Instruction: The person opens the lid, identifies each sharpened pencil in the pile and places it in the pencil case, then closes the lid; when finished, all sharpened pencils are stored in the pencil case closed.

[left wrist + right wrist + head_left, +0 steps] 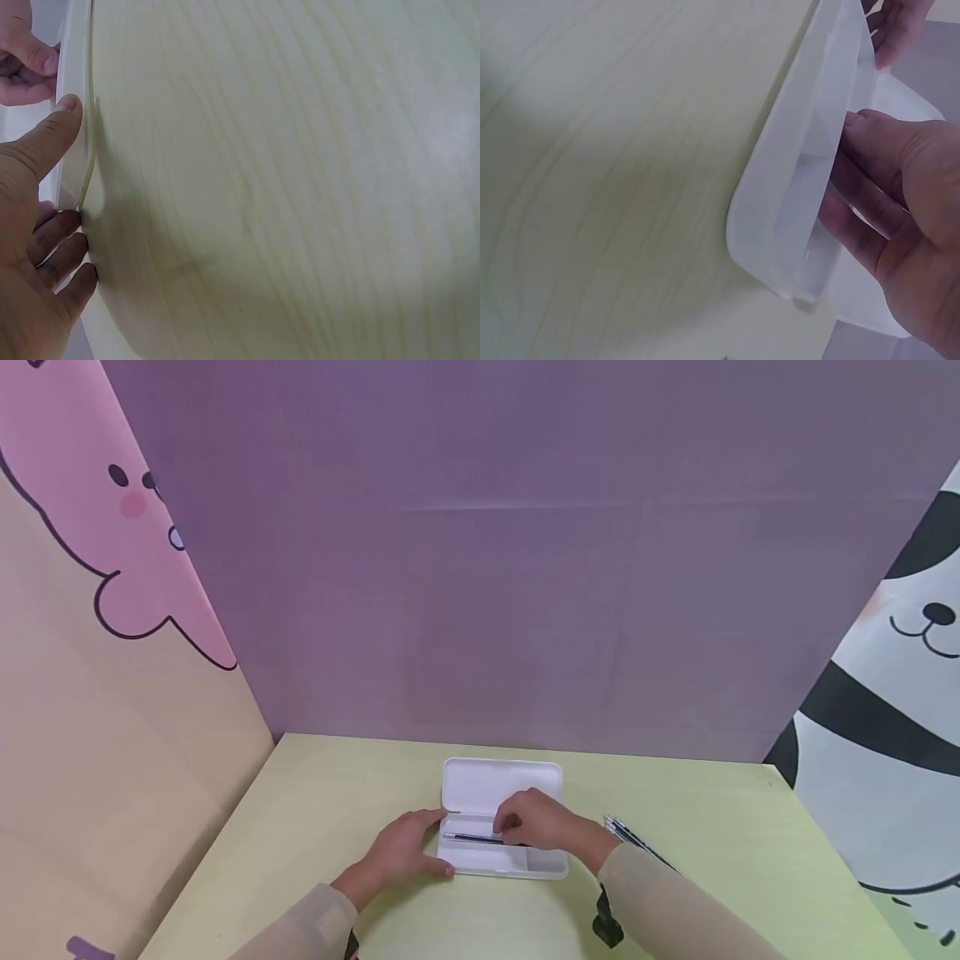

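Observation:
An open white pencil case (491,860) lies on the table with its lid (480,783) tipped back. My left hand (401,850) holds the case's left end, thumb at the front corner and a finger near the hinge. In the left wrist view, the thumb (52,139) lies against the case's front wall. A slim pen (472,837) with a clear tip lies lengthwise in the case. My right hand (536,818) reaches into the case and pinches the pen near its right end. In the right wrist view, its curled fingers (859,214) hide the pen.
A few more pens (630,835) lie on the pale wooden table (360,777) right of the case, partly behind the right sleeve. A purple panel (525,568) stands along the back edge. Printed cartoon walls (900,710) flank both sides.

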`<state>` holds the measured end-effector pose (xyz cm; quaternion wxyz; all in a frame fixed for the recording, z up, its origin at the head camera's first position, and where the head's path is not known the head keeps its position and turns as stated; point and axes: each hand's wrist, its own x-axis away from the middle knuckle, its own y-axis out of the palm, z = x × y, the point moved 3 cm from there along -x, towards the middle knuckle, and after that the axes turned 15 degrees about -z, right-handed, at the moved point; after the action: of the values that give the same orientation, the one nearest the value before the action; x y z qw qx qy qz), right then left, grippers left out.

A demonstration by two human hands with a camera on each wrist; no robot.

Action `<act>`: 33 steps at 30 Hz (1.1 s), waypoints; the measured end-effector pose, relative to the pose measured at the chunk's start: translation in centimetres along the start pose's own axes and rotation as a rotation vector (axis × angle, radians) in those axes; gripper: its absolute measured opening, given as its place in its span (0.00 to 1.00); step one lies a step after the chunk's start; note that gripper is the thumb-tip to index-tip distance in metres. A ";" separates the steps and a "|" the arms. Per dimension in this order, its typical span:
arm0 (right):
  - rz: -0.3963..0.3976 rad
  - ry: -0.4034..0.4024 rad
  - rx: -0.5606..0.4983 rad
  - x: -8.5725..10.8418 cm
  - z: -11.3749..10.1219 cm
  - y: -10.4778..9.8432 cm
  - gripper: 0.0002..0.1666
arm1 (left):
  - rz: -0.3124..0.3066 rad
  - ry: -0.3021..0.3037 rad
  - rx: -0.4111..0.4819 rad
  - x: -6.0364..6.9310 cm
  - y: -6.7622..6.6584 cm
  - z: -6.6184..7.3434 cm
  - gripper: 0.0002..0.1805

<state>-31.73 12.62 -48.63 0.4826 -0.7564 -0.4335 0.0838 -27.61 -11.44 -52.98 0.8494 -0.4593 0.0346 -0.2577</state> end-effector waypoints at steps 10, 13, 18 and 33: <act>0.023 -0.029 -0.059 2.4 1.6 -1.8 0.05 | 0.012 0.006 -0.018 -0.1 0.1 0.2 0.54; 0.037 -0.016 -0.109 3.4 2.1 -2.7 0.07 | 0.015 0.002 -0.026 -0.2 0.0 0.3 0.54; 0.079 0.009 -0.156 5.8 2.9 -4.4 0.10 | 0.013 0.000 -0.026 -0.4 0.1 0.4 0.54; 0.193 0.121 -0.209 13.7 8.3 -5.2 0.12 | 0.019 0.000 -0.017 0.0 0.3 0.4 0.54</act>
<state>-30.91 28.94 -44.73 0.4161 -0.8444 -0.3352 0.0387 -27.41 -11.06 -52.98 0.8478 -0.4663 0.0410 -0.2492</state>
